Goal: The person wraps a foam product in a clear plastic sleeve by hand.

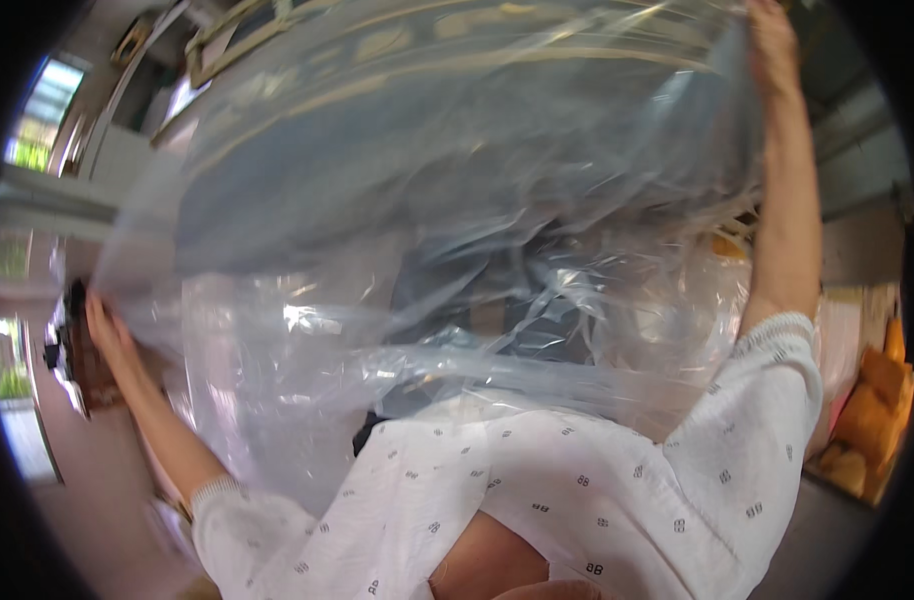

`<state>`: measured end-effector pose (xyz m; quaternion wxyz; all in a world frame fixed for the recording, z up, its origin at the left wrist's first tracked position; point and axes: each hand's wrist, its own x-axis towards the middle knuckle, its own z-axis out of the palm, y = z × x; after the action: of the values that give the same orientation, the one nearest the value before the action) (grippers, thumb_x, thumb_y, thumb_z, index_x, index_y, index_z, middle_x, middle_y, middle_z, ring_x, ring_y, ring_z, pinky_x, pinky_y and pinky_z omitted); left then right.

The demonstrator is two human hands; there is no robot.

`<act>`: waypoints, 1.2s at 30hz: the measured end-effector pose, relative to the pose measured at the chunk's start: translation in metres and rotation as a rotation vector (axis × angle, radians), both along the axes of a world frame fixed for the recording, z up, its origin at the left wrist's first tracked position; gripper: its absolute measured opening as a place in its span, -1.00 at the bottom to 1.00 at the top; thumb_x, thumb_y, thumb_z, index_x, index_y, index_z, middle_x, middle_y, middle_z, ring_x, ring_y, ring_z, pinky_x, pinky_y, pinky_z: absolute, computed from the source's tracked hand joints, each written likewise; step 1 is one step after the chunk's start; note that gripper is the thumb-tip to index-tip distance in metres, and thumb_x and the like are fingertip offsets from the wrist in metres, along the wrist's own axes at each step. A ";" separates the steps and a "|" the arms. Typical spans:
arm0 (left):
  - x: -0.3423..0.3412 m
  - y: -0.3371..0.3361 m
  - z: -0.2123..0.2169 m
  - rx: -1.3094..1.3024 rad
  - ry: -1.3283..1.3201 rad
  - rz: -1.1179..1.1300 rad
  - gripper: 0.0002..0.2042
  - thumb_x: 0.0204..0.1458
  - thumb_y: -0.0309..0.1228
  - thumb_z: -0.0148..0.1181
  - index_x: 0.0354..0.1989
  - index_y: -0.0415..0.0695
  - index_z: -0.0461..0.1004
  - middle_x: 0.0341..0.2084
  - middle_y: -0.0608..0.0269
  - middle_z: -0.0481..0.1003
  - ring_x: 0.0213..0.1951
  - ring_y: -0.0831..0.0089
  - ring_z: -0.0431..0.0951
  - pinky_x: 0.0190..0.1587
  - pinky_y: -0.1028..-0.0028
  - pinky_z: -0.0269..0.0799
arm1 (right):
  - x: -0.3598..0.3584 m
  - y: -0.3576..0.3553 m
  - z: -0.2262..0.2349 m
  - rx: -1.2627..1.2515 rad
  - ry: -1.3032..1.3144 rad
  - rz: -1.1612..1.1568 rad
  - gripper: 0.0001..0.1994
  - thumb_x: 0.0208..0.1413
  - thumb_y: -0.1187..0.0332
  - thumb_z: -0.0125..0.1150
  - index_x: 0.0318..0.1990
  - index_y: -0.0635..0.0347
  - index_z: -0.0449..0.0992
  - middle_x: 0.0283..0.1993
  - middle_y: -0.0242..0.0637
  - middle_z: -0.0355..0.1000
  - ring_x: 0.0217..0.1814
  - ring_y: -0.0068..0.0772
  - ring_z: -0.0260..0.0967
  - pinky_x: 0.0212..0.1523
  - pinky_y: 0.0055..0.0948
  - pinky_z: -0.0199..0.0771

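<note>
A large sheet of clear plastic film (307,380) is stretched wide in front of me, wrinkled and shiny across the middle. My left hand (107,328) grips its edge low on the left, fingers closed. High on the right, my right hand (771,45) is closed on the opposite edge at the end of a raised arm. Through the film shows a broad dark grey item, whose kind I cannot tell. Whether the film is a single layer or a bag is not clear.
A beige frame (202,62) stands at the upper left, near a bright window (47,105). Beyond my left hand is a small dark object (69,335) on a brown support. Orange-brown items (872,415) are stacked at the right rim.
</note>
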<state>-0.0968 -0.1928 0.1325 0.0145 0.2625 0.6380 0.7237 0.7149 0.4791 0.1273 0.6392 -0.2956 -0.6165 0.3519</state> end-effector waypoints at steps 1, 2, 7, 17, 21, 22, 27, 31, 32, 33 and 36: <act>0.011 0.048 -0.001 -0.008 -0.019 0.112 -0.69 0.06 -0.34 0.02 -0.06 -0.23 0.34 -0.17 0.18 0.41 -0.11 0.37 0.39 -0.09 0.43 0.37 | 0.005 -0.001 0.011 0.094 0.072 -0.046 -0.69 0.07 0.23 0.11 -0.14 0.29 0.41 -0.26 -0.36 0.40 -0.22 -0.59 0.33 -0.21 -0.60 0.31; 0.030 0.085 -0.001 -0.021 -0.125 0.194 -0.67 0.04 -0.29 0.01 -0.09 -0.24 0.36 -0.21 0.13 0.43 -0.13 0.28 0.42 -0.10 0.36 0.37 | 0.001 0.004 0.017 0.104 -0.059 -0.311 -0.63 0.05 0.22 0.12 -0.11 0.35 0.38 -0.22 -0.28 0.41 -0.19 -0.54 0.34 -0.18 -0.60 0.32; 0.033 0.237 -0.145 -0.613 0.540 0.534 -0.74 -0.06 -0.22 0.10 -0.33 -0.16 0.50 -0.37 0.14 0.50 -0.27 0.30 0.48 -0.15 0.39 0.33 | 0.076 0.062 -0.133 0.040 -0.807 -0.599 -0.69 0.09 0.18 -0.06 -0.11 0.16 0.39 -0.10 -0.19 0.41 -0.07 -0.22 0.36 -0.07 -0.37 0.30; 0.034 0.305 -0.146 -0.289 0.249 0.284 -0.78 -0.13 -0.31 0.17 -0.39 -0.21 0.52 -0.53 0.26 0.51 -0.44 0.50 0.47 -0.30 0.54 0.34 | 0.082 0.100 -0.167 -0.083 -0.692 -0.430 -0.72 0.06 0.21 0.11 -0.22 0.26 0.45 -0.27 -0.36 0.42 -0.23 -0.54 0.29 -0.12 -0.58 0.24; 0.046 0.317 -0.135 -0.367 0.181 0.310 -0.75 -0.19 -0.27 0.20 -0.40 -0.19 0.53 -0.54 0.28 0.50 -0.46 0.50 0.46 -0.31 0.53 0.34 | 0.085 0.101 -0.162 -0.103 -0.599 -0.382 -0.72 0.06 0.20 0.10 -0.25 0.26 0.45 -0.27 -0.36 0.40 -0.22 -0.53 0.27 -0.11 -0.56 0.22; 0.047 0.316 -0.135 -0.397 0.197 0.329 -0.74 -0.22 -0.26 0.21 -0.39 -0.18 0.53 -0.54 0.28 0.50 -0.46 0.50 0.46 -0.31 0.52 0.33 | 0.081 0.100 -0.161 -0.108 -0.604 -0.379 -0.72 0.06 0.20 0.10 -0.25 0.26 0.45 -0.27 -0.36 0.40 -0.22 -0.53 0.27 -0.11 -0.56 0.22; 0.034 0.313 -0.134 -0.462 0.190 0.404 -0.73 -0.28 -0.25 0.23 -0.47 -0.20 0.47 -0.55 0.22 0.47 -0.47 0.44 0.47 -0.32 0.48 0.35 | 0.071 0.102 -0.148 0.058 -0.893 -0.682 -0.62 -0.06 0.17 0.19 -0.28 0.38 0.41 -0.31 -0.21 0.36 -0.27 -0.35 0.25 -0.13 -0.43 0.24; 0.037 0.318 -0.134 -0.397 0.140 0.419 -0.78 -0.23 -0.31 0.24 -0.66 -0.18 0.38 -0.64 0.25 0.43 -0.66 0.53 0.40 -0.61 0.54 0.32 | 0.080 0.101 -0.150 0.109 -0.905 -0.812 -0.59 -0.12 0.17 0.23 -0.32 0.43 0.39 -0.32 -0.11 0.33 -0.24 -0.20 0.21 -0.11 -0.32 0.22; 0.037 0.316 -0.134 -0.394 0.136 0.434 -0.78 -0.23 -0.31 0.24 -0.66 -0.18 0.38 -0.64 0.25 0.43 -0.66 0.53 0.40 -0.61 0.54 0.32 | 0.080 0.099 -0.151 0.063 -0.944 -0.834 -0.59 -0.11 0.16 0.22 -0.34 0.43 0.38 -0.32 -0.10 0.32 -0.22 -0.16 0.20 -0.09 -0.28 0.21; 0.033 0.313 -0.134 -0.341 0.099 0.419 -0.81 -0.18 -0.36 0.18 -0.62 -0.22 0.38 -0.64 0.23 0.43 -0.64 0.50 0.43 -0.61 0.53 0.35 | 0.077 0.098 -0.149 0.020 -0.976 -0.855 -0.59 -0.11 0.15 0.20 -0.36 0.43 0.37 -0.32 -0.08 0.32 -0.20 -0.12 0.19 -0.07 -0.25 0.19; 0.025 0.305 -0.138 -0.224 -0.010 0.341 -0.86 -0.10 -0.44 0.06 -0.52 -0.28 0.37 -0.62 0.18 0.43 -0.61 0.44 0.47 -0.58 0.51 0.40 | 0.071 0.095 -0.143 -0.125 -0.923 -0.807 -0.57 -0.06 0.12 0.12 -0.29 0.44 0.39 -0.26 -0.04 0.33 -0.16 -0.10 0.22 -0.04 -0.25 0.18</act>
<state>-0.0716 0.1122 -0.0054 -0.0758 0.1437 0.7496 0.6416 0.7863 0.5741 -0.0157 0.3709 -0.6642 -0.6474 -0.0465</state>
